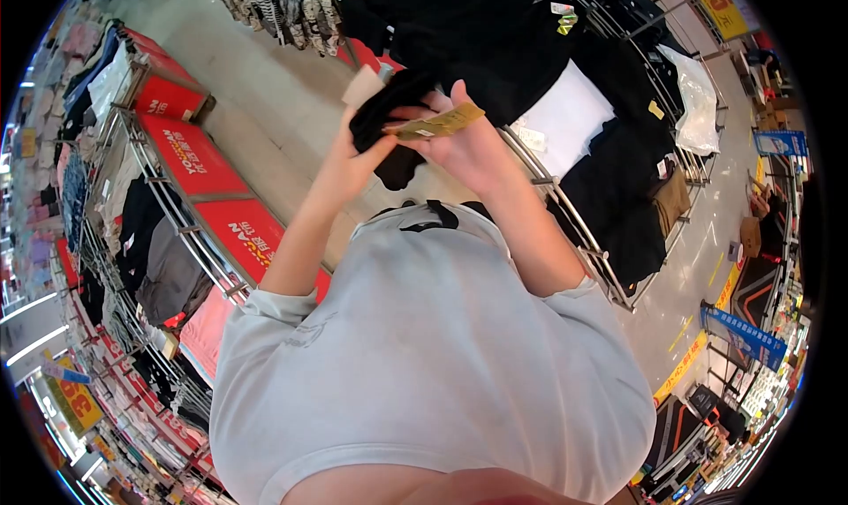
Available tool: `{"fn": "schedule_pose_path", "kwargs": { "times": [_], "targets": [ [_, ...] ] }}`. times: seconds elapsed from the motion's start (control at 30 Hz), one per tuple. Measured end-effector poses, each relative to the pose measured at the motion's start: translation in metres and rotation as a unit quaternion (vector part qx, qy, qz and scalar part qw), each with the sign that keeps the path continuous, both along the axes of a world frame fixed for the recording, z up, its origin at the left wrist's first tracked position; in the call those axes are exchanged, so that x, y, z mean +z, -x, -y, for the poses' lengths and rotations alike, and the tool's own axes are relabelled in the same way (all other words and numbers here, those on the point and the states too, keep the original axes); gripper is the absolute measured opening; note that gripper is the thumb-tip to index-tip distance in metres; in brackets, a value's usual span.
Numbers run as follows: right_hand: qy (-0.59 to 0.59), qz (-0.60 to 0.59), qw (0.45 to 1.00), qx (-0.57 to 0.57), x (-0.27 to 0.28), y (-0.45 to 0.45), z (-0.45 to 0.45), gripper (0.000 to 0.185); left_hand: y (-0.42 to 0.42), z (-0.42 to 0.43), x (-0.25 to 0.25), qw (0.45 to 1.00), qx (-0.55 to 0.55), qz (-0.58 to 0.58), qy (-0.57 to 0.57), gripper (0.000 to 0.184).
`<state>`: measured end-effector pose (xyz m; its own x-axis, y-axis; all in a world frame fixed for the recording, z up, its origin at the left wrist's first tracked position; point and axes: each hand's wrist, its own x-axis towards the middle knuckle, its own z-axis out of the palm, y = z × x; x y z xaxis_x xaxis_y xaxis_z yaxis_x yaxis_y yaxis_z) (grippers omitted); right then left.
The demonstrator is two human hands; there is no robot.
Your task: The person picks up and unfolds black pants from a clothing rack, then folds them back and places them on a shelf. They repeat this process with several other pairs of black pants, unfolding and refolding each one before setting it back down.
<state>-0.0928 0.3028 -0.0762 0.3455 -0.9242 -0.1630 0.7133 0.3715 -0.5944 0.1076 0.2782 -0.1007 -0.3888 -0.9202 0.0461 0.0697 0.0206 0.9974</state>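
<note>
My left hand (pixel 351 161) is closed on a bunched black garment (pixel 389 108), its thumb at the near end of a yellowish printed tag (pixel 442 124). The tag lies across my right hand (pixel 464 147), which is turned palm up. Its fingers are stretched towards the black cloth and its thumb stands apart. A pale card or label (pixel 361 86) sticks up beside the garment at my left fingers. Part of the dark cloth hangs below both hands. Tag and cloth partly hide the right fingers.
To the right, a metal-railed display (pixel 565 200) carries black clothes and a folded white garment (pixel 570 121). Red sign panels (pixel 190 156) and a rack with clothes line the left side. Patterned garments (pixel 291 11) hang at the top. Grey floor (pixel 238 72) runs between.
</note>
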Motion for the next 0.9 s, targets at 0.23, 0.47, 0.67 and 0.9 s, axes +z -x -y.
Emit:
{"fn": "schedule_pose_path", "kwargs": {
  "times": [0.23,0.47,0.67,0.9],
  "targets": [
    [0.15,-0.164,0.975,-0.015,0.001,0.004,-0.02,0.123,0.021,0.004,-0.001,0.997,0.044,-0.039,-0.047,0.042],
    [0.208,-0.368,0.902,-0.089,0.016,0.005,-0.024,0.053,0.042,0.01,-0.007,0.986,0.093,-0.095,-0.1,0.048],
    [-0.001,-0.154,0.98,-0.127,-0.02,0.041,-0.018,0.027,0.056,0.007,0.016,0.943,0.181,-0.191,-0.203,0.044],
    [0.252,-0.597,0.698,-0.303,-0.048,0.053,-0.014,0.038,0.082,0.008,0.005,0.973,0.182,-0.144,-0.002,0.051]
  ]
}}
